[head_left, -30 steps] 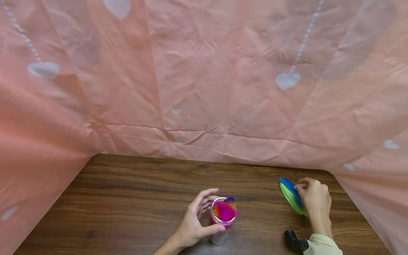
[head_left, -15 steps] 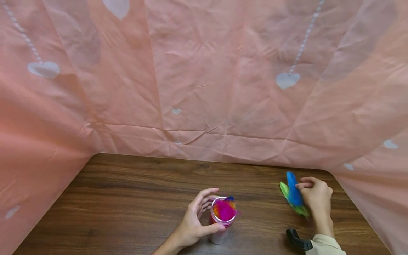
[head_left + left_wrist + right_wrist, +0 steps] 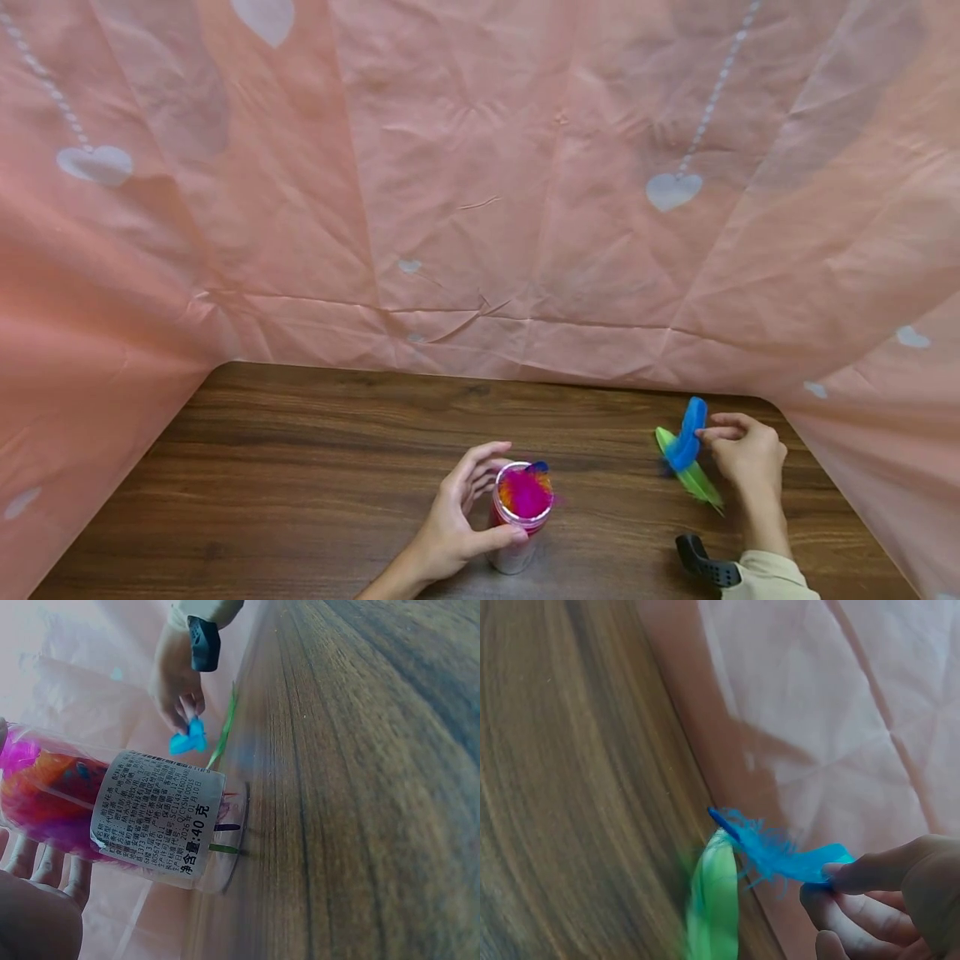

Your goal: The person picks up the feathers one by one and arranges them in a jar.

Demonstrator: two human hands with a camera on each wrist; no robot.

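My left hand grips a clear plastic jar that stands upright on the table, with the thumb on the near side and fingers behind. Magenta, orange and dark blue feathers fill its top up to the rim. A white printed label covers part of the jar in the left wrist view. At the right, my right hand pinches a blue feather between thumb and fingertips; the feather is bent. A bright green feather lies on the table, partly overlapped by the blue one.
The dark wooden table is bounded by a creased pink cloth with white hearts, rising at the back and both sides. A black device is worn at the right wrist, by a pale sleeve.
The blue feather has come up off the green one in my right hand, swinging and bending as it turned. The left hand and the jar have stayed in place.
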